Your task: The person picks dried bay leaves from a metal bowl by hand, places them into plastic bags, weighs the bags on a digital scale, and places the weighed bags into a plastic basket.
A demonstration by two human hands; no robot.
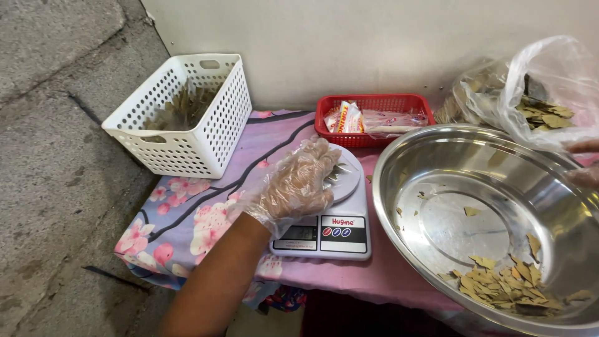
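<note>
Left hand point(298, 182): we see gloved fingers closed on a few dried leaves point(334, 173) over the scale point(331, 215).
Right hand point(583, 163): right of scale, fingers mostly cut off; we cannot tell.
Progress: bowl point(437, 163) right of scale holds few leaves; white basket point(181, 115) left holds some.

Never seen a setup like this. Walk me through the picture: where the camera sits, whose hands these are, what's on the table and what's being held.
The one picture comes from a camera on a person's head, looking down at their own hands. There is no machine.

The left hand, in a thin clear plastic glove, rests over the round plate of a small white kitchen scale, with a few dried leaves under its fingers. Only the fingertips of the right hand show at the right edge, beside the clear plastic bag of leaves; whether they grip it is unclear.

On the flowered pink tablecloth also stand a big steel bowl holding more dried leaves, a white perforated basket and a red basket of packets.
</note>
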